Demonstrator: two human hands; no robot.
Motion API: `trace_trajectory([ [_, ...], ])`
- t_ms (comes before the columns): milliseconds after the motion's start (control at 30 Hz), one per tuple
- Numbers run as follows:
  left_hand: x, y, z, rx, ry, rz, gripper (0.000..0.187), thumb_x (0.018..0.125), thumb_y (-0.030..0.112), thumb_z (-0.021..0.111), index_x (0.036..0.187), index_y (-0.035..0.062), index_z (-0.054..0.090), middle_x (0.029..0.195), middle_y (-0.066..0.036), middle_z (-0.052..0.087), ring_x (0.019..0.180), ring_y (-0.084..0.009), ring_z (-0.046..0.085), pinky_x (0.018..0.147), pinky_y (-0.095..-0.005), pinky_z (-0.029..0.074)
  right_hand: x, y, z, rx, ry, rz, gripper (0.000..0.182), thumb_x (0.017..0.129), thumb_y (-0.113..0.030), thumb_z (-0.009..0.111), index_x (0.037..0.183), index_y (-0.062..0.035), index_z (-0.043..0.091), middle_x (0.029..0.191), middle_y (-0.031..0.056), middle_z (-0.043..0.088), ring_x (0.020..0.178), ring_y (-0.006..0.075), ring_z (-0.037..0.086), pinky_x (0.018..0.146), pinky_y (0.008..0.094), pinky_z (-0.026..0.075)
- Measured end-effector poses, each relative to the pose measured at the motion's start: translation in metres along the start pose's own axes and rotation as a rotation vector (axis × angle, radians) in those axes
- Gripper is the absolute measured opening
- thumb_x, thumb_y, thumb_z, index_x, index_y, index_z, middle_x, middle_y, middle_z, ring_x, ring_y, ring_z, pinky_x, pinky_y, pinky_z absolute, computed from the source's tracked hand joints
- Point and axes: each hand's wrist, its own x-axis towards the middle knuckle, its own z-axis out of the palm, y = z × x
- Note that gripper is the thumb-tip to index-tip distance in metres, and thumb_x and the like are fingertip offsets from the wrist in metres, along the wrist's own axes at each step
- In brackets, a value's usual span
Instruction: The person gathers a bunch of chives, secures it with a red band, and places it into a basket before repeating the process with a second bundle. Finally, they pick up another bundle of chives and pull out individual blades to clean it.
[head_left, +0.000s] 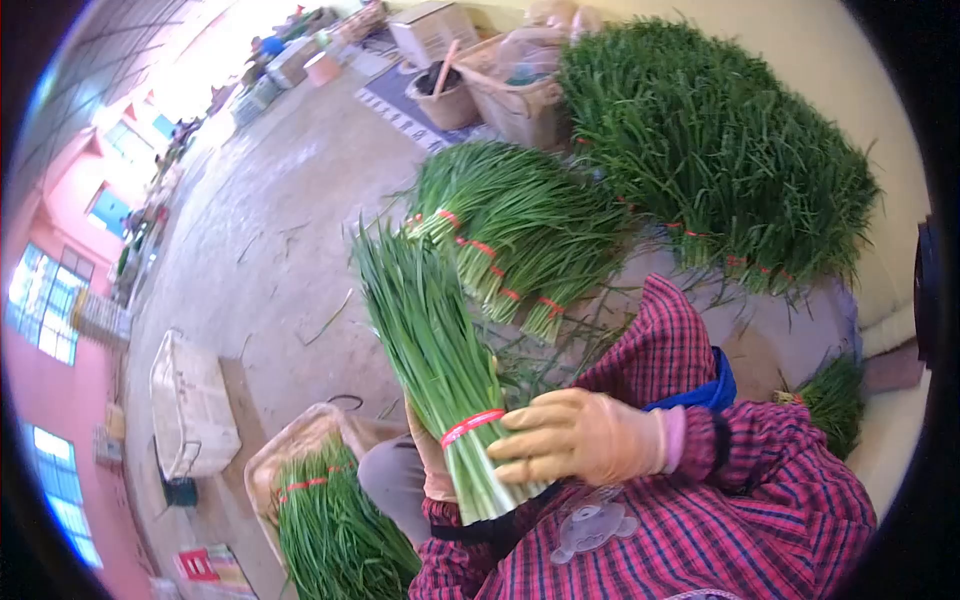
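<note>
A thick bundle of garlic chives (430, 340) is tilted in front of me, leaf tips up and to the left, pale cut stems down. A red band (472, 426) circles its lower part. Behind the bundle, my left hand (432, 465), in a glove, supports it; most of its fingers are hidden. My right hand (590, 440), in a yellowish rubber glove, presses its fingers against the stems beside the band. Under the bundle lie loose leaves (545, 365) on the floor.
Tied chive bundles (530, 220) lie ahead, with a large upright stack (710, 150) by the right wall. A basket (262, 455) of chives stands at lower left, near a white crate (195, 405). A bucket (445, 105) and a bin (520, 100) are at the back.
</note>
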Motion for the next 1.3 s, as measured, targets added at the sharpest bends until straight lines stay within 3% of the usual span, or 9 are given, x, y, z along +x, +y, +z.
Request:
trace_trajectory([
  [67, 0.001, -0.006, 0.008, 0.358, 0.316, 0.327, 0.067, 0.093, 0.051, 0.059, 0.143, 0.0080, 0.047, 0.136, -0.017, 0.056, 0.117, -0.0333, 0.059, 0.103, -0.0479, 0.049, -0.017, 0.022, 0.000, 0.351, 0.161, 0.135, 0.043, 0.086, 0.000, 0.057, 0.127, -0.0102, 0.063, 0.124, 0.0164, 0.064, 0.116, 0.0298, 0.061, 0.099, 0.0404, 0.049],
  [167, -0.026, -0.011, 0.025, 0.650, 0.612, 0.525, 0.066, 0.094, 0.047, 0.059, 0.140, 0.0015, 0.048, 0.133, -0.018, 0.058, 0.114, -0.0335, 0.061, 0.102, -0.0476, 0.048, -0.009, 0.025, 0.020, 0.878, 0.299, 0.860, 0.049, 0.092, -0.010, 0.065, 0.137, -0.0003, 0.048, 0.129, 0.0157, 0.061, 0.122, 0.0266, 0.057, 0.103, 0.0389, 0.047],
  [367, -0.021, -0.040, 0.032, 0.924, 0.549, 0.641, 0.063, 0.086, 0.019, 0.071, 0.140, -0.0005, 0.046, 0.132, -0.013, 0.057, 0.114, -0.0271, 0.060, 0.101, -0.0408, 0.049, 0.068, 0.026, 0.052, 1.047, 0.485, 0.785, 0.068, 0.088, -0.017, 0.074, 0.144, -0.0017, 0.039, 0.128, 0.0119, 0.060, 0.115, 0.0201, 0.059, 0.100, 0.0364, 0.047],
  [500, -0.030, -0.032, 0.027, 0.960, 0.609, 0.744, 0.055, 0.086, 0.011, 0.072, 0.135, 0.0006, 0.049, 0.123, -0.010, 0.061, 0.108, -0.0211, 0.062, 0.095, -0.0330, 0.050, 0.053, 0.031, 0.061, 1.222, 0.631, 0.857, 0.052, 0.087, -0.010, 0.072, 0.133, -0.0016, 0.051, 0.123, 0.0099, 0.064, 0.108, 0.0191, 0.061, 0.097, 0.0342, 0.048],
  [600, -0.024, -0.037, 0.029, 0.990, 0.684, 0.744, 0.055, 0.087, 0.006, 0.069, 0.137, 0.0014, 0.047, 0.122, -0.009, 0.062, 0.105, -0.0195, 0.062, 0.093, -0.0336, 0.052, 0.048, 0.023, 0.067, 0.993, 0.638, 0.799, 0.051, 0.085, -0.010, 0.072, 0.131, 0.0005, 0.053, 0.122, 0.0114, 0.064, 0.107, 0.0199, 0.062, 0.096, 0.0338, 0.049],
  [767, -0.022, -0.033, 0.009, 1.130, 0.825, 0.698, 0.047, 0.088, 0.012, 0.069, 0.130, -0.0025, 0.053, 0.119, -0.011, 0.063, 0.104, -0.0213, 0.063, 0.088, -0.0340, 0.054, 0.052, 0.026, 0.077, 0.630, 0.669, 0.755, 0.068, 0.084, -0.017, 0.075, 0.140, 0.0006, 0.042, 0.123, 0.0146, 0.064, 0.112, 0.0226, 0.062, 0.098, 0.0355, 0.048],
  [900, -0.016, -0.041, 0.026, 0.900, 0.724, 0.821, 0.045, 0.090, 0.015, 0.061, 0.130, -0.0029, 0.053, 0.120, -0.013, 0.063, 0.104, -0.0259, 0.065, 0.091, -0.0394, 0.055, 0.042, 0.052, 0.064, 1.217, 0.668, 0.898, 0.059, 0.084, -0.012, 0.075, 0.136, -0.0006, 0.049, 0.121, 0.0093, 0.065, 0.106, 0.0188, 0.063, 0.093, 0.0341, 0.052],
  [1167, -0.026, -0.034, -0.005, 0.813, 0.813, 0.712, 0.047, 0.090, 0.017, 0.059, 0.133, -0.0015, 0.051, 0.123, -0.014, 0.062, 0.104, -0.0277, 0.065, 0.093, -0.0406, 0.054, 0.008, 0.063, 0.073, 1.318, 0.614, 1.031, 0.057, 0.083, -0.018, 0.075, 0.134, -0.0020, 0.052, 0.120, 0.0090, 0.064, 0.107, 0.0191, 0.061, 0.096, 0.0336, 0.048],
  [1300, -0.021, -0.037, 0.001, 0.764, 0.845, 0.751, 0.042, 0.085, 0.005, 0.067, 0.125, -0.0035, 0.056, 0.115, -0.010, 0.065, 0.099, -0.0220, 0.066, 0.089, -0.0366, 0.055, 0.012, 0.066, 0.071, 1.378, 0.595, 1.019, 0.060, 0.084, -0.013, 0.074, 0.137, -0.0035, 0.046, 0.125, 0.0103, 0.061, 0.111, 0.0202, 0.060, 0.096, 0.0343, 0.050],
])
